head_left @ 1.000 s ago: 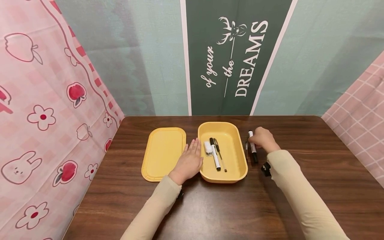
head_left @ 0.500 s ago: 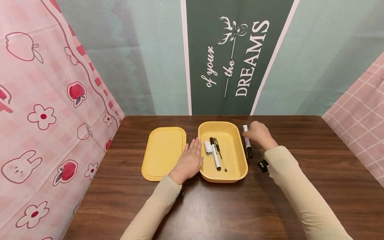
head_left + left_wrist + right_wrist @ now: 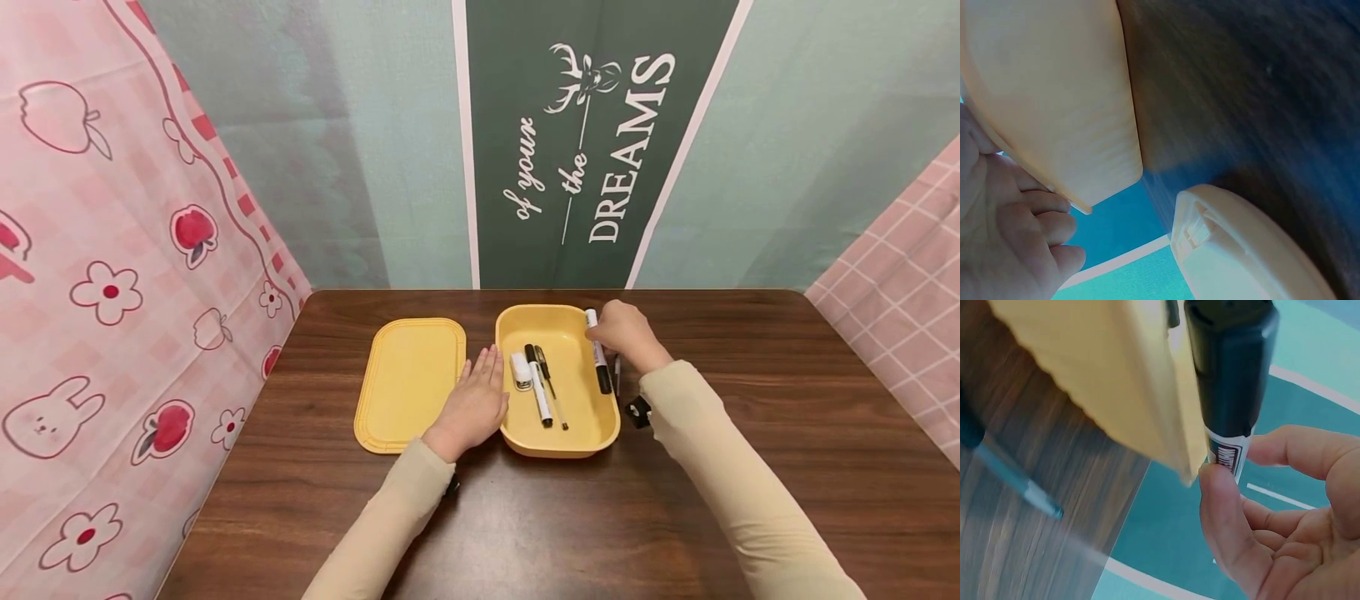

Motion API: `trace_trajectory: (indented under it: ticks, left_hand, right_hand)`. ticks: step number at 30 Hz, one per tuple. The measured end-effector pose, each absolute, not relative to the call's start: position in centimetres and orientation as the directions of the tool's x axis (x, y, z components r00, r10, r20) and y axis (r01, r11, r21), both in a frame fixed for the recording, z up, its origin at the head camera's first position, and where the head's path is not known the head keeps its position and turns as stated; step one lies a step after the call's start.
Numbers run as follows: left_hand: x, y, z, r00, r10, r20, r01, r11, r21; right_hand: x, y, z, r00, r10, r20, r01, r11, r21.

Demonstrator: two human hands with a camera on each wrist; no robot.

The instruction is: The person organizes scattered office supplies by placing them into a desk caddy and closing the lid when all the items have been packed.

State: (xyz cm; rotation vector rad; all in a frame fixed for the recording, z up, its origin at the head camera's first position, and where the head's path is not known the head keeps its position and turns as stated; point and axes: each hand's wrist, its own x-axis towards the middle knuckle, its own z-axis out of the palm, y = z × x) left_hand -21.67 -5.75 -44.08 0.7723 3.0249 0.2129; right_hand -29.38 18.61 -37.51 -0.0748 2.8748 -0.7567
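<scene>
My right hand pinches a black-and-white marker between thumb and fingers, over the right rim of a yellow box. The right wrist view shows the marker's black end pointing toward the camera. Against the box's left side, my left hand rests with fingers extended, touching the rim. Inside the box lie another marker, a thin pen and a small white object with a dark-marked end, its kind unclear. A second pen lies on the table beyond the box's right wall.
A yellow lid lies flat on the wooden table, left of the box. Behind the table hangs a green curtain with printed lettering. Pink patterned cloth borders the left side.
My right hand has carried the marker leftward, from the table right of the box to over its right rim. The pen on the table shows beside the box. My left hand has stayed put.
</scene>
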Motion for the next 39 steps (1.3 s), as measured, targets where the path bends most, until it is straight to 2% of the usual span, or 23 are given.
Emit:
trace_trajectory:
  ticks: [15, 27, 39]
  left_hand:
    - [-21.6, -5.8, -44.2, -0.881, 0.473, 0.021, 0.471, 0.87, 0.143]
    - [-21.5, -5.8, -44.1, -0.879, 0.475, 0.022, 0.474, 0.87, 0.138]
    - [-21.5, -5.8, -44.3, -0.877, 0.479, 0.031, 0.478, 0.867, 0.14]
  right_hand:
    - [-29.7, 15.7, -37.7, -0.977, -0.115, -0.181, -0.012, 0.872, -0.489]
    - [-29.8, 14.0, -38.8, -0.969, -0.155, -0.194, -0.052, 0.89, -0.452]
    - [-30.4, 13.4, -41.0, -0.958, -0.216, -0.187, -0.103, 0.872, -0.478]
